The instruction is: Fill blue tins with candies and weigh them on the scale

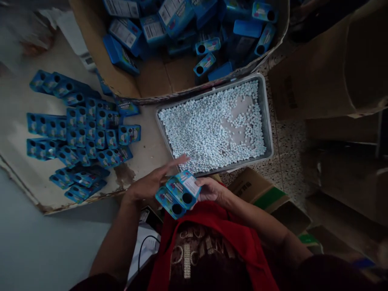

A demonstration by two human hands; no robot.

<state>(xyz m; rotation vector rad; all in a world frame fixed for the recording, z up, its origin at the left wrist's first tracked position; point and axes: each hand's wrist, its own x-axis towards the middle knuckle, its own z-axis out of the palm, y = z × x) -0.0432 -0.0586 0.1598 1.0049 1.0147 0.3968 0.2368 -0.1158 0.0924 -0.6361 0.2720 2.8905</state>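
In my right hand [210, 189] are two small blue candy boxes [177, 194], side by side, with printed labels and a round dark opening on the end toward me. Its fingers close on the right-hand box's edge. My left hand [148, 182] is just left of the boxes, fingers stretched out toward the near edge of a metal tray [268, 117]. Some of those fingers are blurred, and whether they touch the boxes I cannot tell. Inside the tray lie many small pale blue candy pellets [197, 129], thinner at the right where the bottom shows.
Beyond the tray, a large cardboard carton [154, 83] holds many similar blue boxes. More blue boxes [80, 127] are grouped in rows on the worn tabletop [148, 141] at left. Cardboard boxes [327, 68] stand at right, and another [251, 184] is near my right forearm.
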